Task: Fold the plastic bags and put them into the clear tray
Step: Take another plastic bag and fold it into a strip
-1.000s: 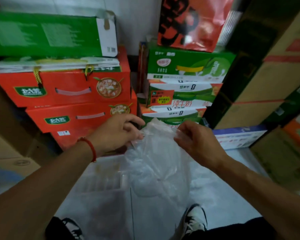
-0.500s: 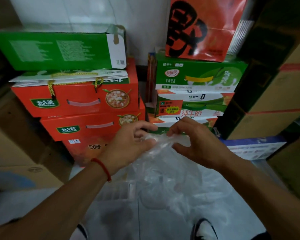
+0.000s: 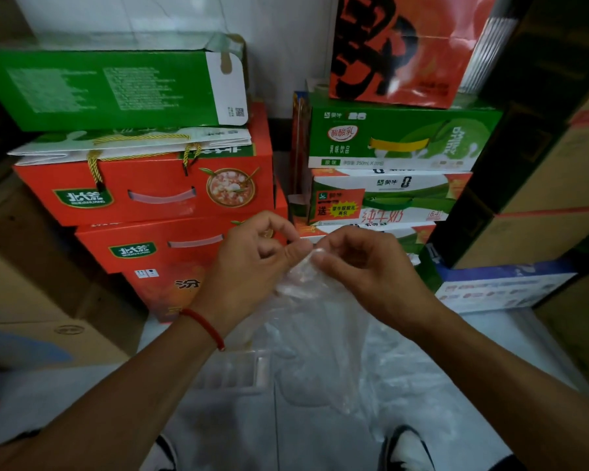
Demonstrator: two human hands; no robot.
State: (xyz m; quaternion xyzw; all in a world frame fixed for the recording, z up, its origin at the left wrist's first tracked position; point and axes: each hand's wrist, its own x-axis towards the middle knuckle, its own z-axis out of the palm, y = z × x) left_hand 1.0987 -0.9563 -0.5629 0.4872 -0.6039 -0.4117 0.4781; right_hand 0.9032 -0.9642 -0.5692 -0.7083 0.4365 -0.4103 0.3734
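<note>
A clear plastic bag (image 3: pixel 320 334) hangs in front of me, gathered at its top edge. My left hand (image 3: pixel 249 266) pinches that top edge with thumb and fingers, a red string around its wrist. My right hand (image 3: pixel 364 266) pinches the same edge right beside it, fingertips almost touching the left hand's. The bag droops down over the floor. A clear tray (image 3: pixel 238 372) lies on the floor below my left forearm, partly hidden by the arm and the bag.
Stacked red gift boxes (image 3: pixel 143 195) and a green carton (image 3: pixel 109 90) stand at the left. Green milk cartons (image 3: pixel 398 141) and a red bag (image 3: pixel 405 45) stand at the right, with brown cardboard boxes (image 3: pixel 541 198) beside them. More clear plastic (image 3: pixel 422 368) lies on the pale floor. My shoes (image 3: pixel 405 447) show below.
Both hands have come together at the bag's top edge, bunching it. The view has tilted up slightly, so the boxes sit lower in frame.
</note>
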